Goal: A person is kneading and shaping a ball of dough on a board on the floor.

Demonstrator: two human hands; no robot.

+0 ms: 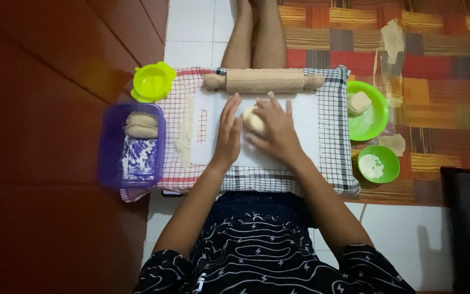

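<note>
Both hands cup the dough ball [253, 120] below the rolling pin [264, 80]: left hand [228, 133] open flat, right hand [277, 129] curled over; press evenly, I judge.

White tiled floor [191, 32], dark red-brown wooden surface [39, 109] on one side, striped patchwork mat [436, 65] opposite.

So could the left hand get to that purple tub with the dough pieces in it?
Probably yes. The left hand lies flat on the white board, and only floury checked cloth lies between it and the purple tub, which has no lid on.
</note>
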